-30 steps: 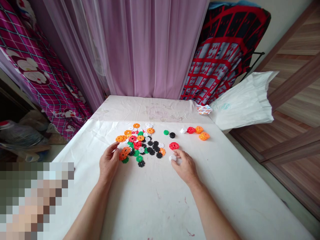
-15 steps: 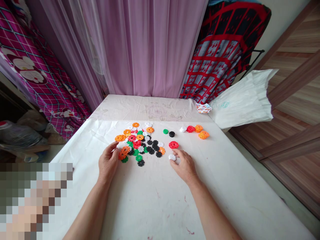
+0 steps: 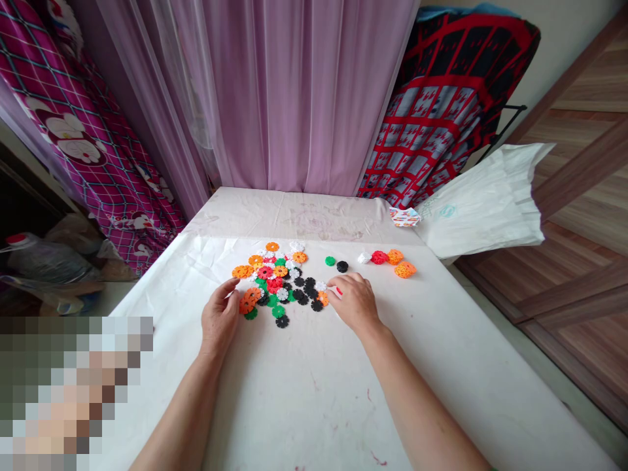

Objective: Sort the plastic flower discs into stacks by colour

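Note:
A pile of notched plastic discs in orange, white, red, green and black lies on the table. My left hand [image 3: 220, 313] rests at the pile's left edge, thumb and fingers apart, holding nothing. Its fingertips are beside the orange discs [image 3: 250, 299]. At the right edge of the pile, my right hand [image 3: 356, 301] has thumb and forefinger pinched at the rim of a white disc [image 3: 320, 286], which still lies by an orange disc [image 3: 322, 298]. A bit of a red disc stack [image 3: 339, 291] shows between those fingers; the hand covers the rest.
Beyond my right hand sit a green disc [image 3: 330, 261], a black stack [image 3: 342, 266], and white [image 3: 364, 258], red [image 3: 379, 258] and orange [image 3: 405, 270] rounded clusters. A patterned paper box [image 3: 405, 217] and a white bag [image 3: 485, 203] are at the far right edge.
My right hand has moved up and left, from a small white stack to the pile's edge, and now covers that stack and most of the red one. My left hand stays beside the pile.

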{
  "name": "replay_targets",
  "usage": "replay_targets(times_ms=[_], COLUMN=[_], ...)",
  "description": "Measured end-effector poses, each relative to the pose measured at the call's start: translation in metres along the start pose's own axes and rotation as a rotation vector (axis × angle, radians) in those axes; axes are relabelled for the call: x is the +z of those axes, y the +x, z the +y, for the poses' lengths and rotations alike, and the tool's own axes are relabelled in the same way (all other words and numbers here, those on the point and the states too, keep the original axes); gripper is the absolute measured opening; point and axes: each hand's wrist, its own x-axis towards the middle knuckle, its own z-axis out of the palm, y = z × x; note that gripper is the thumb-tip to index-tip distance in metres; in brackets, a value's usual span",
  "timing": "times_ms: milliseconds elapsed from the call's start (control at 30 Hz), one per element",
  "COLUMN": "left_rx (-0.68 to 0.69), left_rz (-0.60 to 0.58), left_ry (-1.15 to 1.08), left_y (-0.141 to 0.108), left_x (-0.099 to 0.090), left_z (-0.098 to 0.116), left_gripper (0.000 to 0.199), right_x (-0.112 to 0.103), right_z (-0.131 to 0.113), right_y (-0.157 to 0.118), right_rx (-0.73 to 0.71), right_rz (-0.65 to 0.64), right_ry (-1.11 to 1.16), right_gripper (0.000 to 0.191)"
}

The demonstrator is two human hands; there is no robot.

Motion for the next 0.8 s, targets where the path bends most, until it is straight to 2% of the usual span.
replay_targets(times_ms=[200, 333, 467, 567, 633, 733, 800], left_rx=[-0.017, -0.016, -0.008, -0.002, 0.002, -0.005, -0.017], left_rz=[0.000, -0.019, -0.021, -0.014, -0.005, -0.013, -0.022], left_ry=[0.012, 0.010, 0.014, 0.013, 0.008, 0.000, 0.009], left_y=[0.000, 0.001, 0.001, 0.001, 0.000, -0.001, -0.001], left_x=[0.000, 0.001, 0.001, 0.001, 0.001, 0.001, 0.001], left_z=[-0.001, -0.004, -0.005, -0.004, -0.003, -0.002, -0.001], left_gripper=[0.033, 0.035, 0.035, 0.034, 0.033, 0.033, 0.034], right_x=[0.004, 0.005, 0.005, 0.002, -0.004, -0.015, -0.018], right_z=[-0.022, -0.028, -0.031, -0.027, -0.017, 0.004, 0.018], right_y=[0.035, 0.044, 0.050, 0.047, 0.036, 0.007, -0.015], right_rx=[0.087, 0.113, 0.075, 0.032, 0.038, 0.087, 0.091], right_rz=[-0.258, -0.355, -0.403, -0.335, -0.228, -0.053, 0.002], right_ry=[-0.209, -0.236, -0.266, -0.240, -0.172, -0.054, -0.001], right_gripper=[0.013, 0.017, 0.018, 0.016, 0.014, 0.012, 0.011])
